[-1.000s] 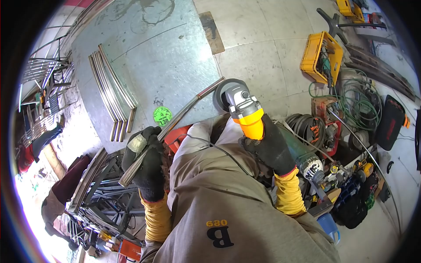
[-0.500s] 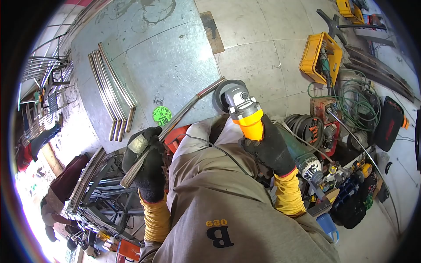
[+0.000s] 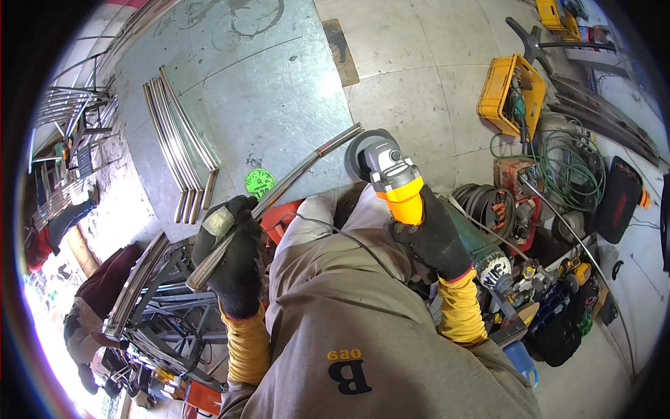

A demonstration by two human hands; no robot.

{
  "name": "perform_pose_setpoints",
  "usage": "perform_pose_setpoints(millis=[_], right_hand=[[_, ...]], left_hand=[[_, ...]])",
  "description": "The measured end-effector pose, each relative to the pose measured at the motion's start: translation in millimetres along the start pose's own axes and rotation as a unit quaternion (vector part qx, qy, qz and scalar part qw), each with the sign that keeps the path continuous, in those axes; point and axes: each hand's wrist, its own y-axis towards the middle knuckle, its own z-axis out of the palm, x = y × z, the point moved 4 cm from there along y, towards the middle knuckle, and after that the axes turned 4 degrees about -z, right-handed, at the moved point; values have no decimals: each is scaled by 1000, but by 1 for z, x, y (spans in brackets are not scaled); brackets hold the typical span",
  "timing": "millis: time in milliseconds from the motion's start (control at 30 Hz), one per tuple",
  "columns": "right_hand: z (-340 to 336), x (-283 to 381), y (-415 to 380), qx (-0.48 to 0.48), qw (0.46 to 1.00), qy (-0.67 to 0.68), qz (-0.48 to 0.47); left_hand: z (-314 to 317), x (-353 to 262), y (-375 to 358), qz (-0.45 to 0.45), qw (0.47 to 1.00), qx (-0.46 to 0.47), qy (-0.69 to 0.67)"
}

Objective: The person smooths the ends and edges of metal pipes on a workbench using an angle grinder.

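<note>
My left hand (image 3: 234, 255), in a black glove with a pale patch, is wrapped round a thin metal bar (image 3: 300, 170). The bar slants up to the right over the edge of the metal table (image 3: 272, 91). A yellow and grey angle grinder (image 3: 401, 185) is gripped in my right hand (image 3: 436, 234), also gloved in black. The grinder's round disc (image 3: 359, 155) is beside the bar's upper end; whether they touch I cannot tell. Several bent metal bars (image 3: 174, 143) lie side by side on the table, left of a round green sticker (image 3: 259, 183).
Yellow crate (image 3: 492, 91) with cables stands at the upper right, near a coiled green hose (image 3: 576, 171). Tools and machines crowd the right side. Metal frames (image 3: 174, 307) stand at lower left, where another person (image 3: 84, 328) bends down. A dark cable crosses my lap.
The grinder and my right hand have shifted slightly right and down. My left hand has moved slightly left with the bar. The person at lower left has moved an arm.
</note>
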Motion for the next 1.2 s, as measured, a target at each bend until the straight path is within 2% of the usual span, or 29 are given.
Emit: perform_pose_setpoints(millis=[133, 233, 300, 400, 733, 933, 1000, 1100, 1200], right_hand=[[-1, 1, -1, 0, 1000, 4, -1], [-2, 8, 3, -5, 1000, 8, 11], [-1, 11, 8, -3, 1000, -3, -12], [1, 10, 7, -3, 1000, -10, 1], [-1, 17, 3, -14, 999, -32, 1], [-1, 15, 5, -12, 1000, -29, -1], [-2, 15, 4, 32, 997, -36, 57], [2, 14, 5, -7, 1000, -21, 1], [2, 12, 6, -6, 1000, -18, 15]], left_hand=[[0, -1, 9, -16, 999, -18, 21], [-2, -1, 12, 9, 999, -15, 43], [-3, 3, 11, -4, 1000, -10, 1], [-3, 3, 11, -4, 1000, -15, -11], [-4, 7, 11, -4, 1000, -5, -7], [-3, 7, 8, 28, 999, -11, 28], [-4, 8, 8, 46, 998, 11, 31], [-4, 7, 6, 42, 998, 5, 48], [-1, 5, 5, 43, 998, -3, 39]])
